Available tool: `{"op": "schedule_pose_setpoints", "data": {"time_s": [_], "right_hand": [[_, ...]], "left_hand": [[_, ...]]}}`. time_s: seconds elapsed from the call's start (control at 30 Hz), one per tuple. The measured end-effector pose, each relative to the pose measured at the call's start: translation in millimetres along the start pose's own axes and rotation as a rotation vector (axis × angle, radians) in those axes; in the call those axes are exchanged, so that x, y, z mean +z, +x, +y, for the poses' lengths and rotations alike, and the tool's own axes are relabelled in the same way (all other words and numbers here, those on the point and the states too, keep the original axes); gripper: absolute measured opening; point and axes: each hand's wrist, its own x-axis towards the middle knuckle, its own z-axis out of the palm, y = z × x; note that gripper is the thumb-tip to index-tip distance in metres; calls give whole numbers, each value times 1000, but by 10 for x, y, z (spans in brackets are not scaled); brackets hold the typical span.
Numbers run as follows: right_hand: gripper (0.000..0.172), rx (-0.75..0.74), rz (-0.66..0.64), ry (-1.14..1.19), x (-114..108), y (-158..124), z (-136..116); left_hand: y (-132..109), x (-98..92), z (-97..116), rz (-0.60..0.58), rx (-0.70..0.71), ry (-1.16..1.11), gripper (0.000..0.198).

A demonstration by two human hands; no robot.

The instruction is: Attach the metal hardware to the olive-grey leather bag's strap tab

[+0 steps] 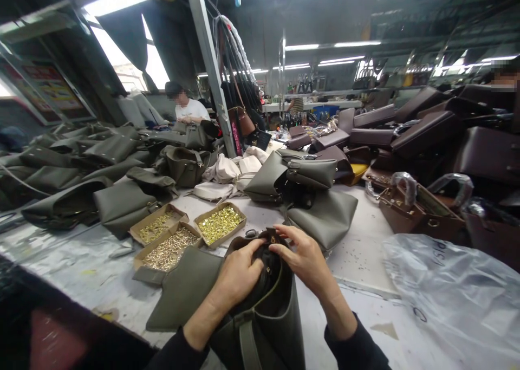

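Note:
An olive-green handbag point(276, 332) lies in front of me on the white table, its mouth open and dark lining showing. My left hand point(239, 272) reaches over its near side, with bent fingers closed on the inner edge of the opening. Opposite it, my right hand point(306, 256) pinches the far rim between thumb and fingers. Between the two hands shows a small gold-coloured metal piece point(273, 240) at the rim. What lies under the left fingertips is hidden. A flat green flap point(187, 289) of the bag spreads to the left.
Beyond the bag stand a cardboard tray point(232, 234) of gold fittings, another point(147, 270) of copper-coloured pieces and a third. More green bags point(325, 218) lie behind and left. Brown handbags point(422, 218) and a clear plastic bag point(459, 299) are at right. A co-worker point(190, 110) sits further back.

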Motion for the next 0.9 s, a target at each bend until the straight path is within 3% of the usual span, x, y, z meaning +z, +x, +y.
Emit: {"op": "schedule_pose_setpoints", "data": {"time_s": [0.1,0.2,0.47,0.63,0.77,0.9], "right_hand": [[45,-38,31,-160,47,-32,-32],[37,-113,35,-215,70,-66,50],[17,-101,215,-92,-15,-304,345],[26,-117,195,-39,-144,-409,409],[27,-159,212,73,-249,-484,429],[29,-202,263,13,-330,-546,411]], "left_hand": [[-34,21,105,-45,35,58,46],[2,56,159,-56,108,15,40],[273,281,179,-262,108,-417,40],[341,357,285,-341,99,-532,59],[370,371,310,-355,30,-536,53],[389,383,355,-399,-31,-615,46]]}}
